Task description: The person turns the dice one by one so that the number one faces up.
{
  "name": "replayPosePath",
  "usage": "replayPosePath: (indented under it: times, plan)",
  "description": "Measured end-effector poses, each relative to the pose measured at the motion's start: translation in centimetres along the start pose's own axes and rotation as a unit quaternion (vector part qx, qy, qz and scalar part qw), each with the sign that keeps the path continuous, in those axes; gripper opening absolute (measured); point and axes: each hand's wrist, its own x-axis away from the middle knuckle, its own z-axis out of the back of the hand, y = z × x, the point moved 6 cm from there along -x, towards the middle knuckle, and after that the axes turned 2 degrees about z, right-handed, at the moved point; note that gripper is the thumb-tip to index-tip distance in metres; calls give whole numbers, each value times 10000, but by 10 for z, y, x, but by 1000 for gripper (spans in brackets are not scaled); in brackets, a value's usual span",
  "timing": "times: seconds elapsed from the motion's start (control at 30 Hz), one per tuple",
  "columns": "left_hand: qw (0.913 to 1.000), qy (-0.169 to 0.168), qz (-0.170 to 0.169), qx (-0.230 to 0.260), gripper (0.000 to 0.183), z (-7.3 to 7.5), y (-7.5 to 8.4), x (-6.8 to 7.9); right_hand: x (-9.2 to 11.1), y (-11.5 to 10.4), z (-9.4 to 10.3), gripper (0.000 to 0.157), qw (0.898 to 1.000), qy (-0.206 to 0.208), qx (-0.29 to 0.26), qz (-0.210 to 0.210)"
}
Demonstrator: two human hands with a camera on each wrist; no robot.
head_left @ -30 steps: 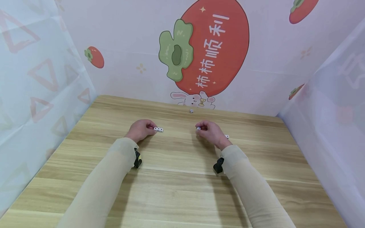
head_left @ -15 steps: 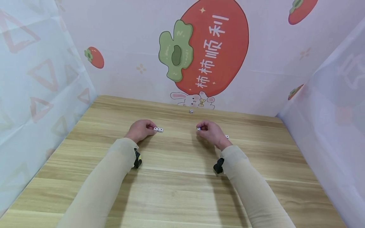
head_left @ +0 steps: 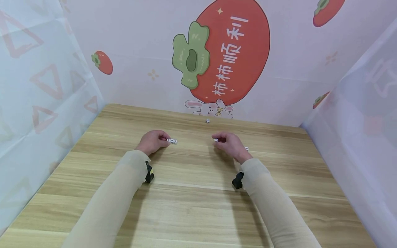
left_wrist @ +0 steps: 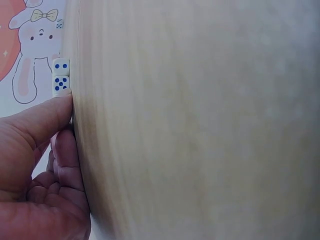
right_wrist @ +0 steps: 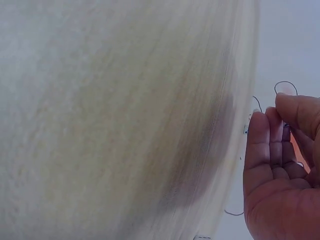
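Observation:
In the head view a short row of white dice (head_left: 172, 141) lies on the table, and my left hand (head_left: 152, 141) pinches its left end. The left wrist view shows the thumb against a die with blue pips (left_wrist: 61, 82), a five facing out, beside another showing two. Held off to the right, my right hand (head_left: 228, 144) pinches a single die (head_left: 216, 140) between thumb and fingertips, close over the table. In the right wrist view the right hand's curled fingers (right_wrist: 260, 145) largely hide that die.
One die (head_left: 207, 121) sits near the back edge of the wooden table (head_left: 192, 206). Another white die (head_left: 246, 148) lies partly hidden behind the right wrist. Printed cloth walls (head_left: 149, 51) enclose the back and both sides.
The die in the right fingertips has turned, showing a different face, and the right fingers have shifted slightly. The left hand and the row of dice stay in place.

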Motion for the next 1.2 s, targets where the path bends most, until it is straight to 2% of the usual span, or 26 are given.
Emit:
replayPosePath:
  times: [0.53, 0.9, 1.2]
  plan:
    - [10000, 21, -11, -43, 16, 0, 0, 0, 1, 1, 0, 25, 10000, 55, 46, 27]
    - [10000, -34, 21, 89, 15, -1, 0, 0, 0, 3, 1, 25, 9999, 69, -29, 122]
    - [9998, -69, 60, 165, 15, -1, 2, 2, -1, 7, 2, 23, 9999, 107, -22, 31]
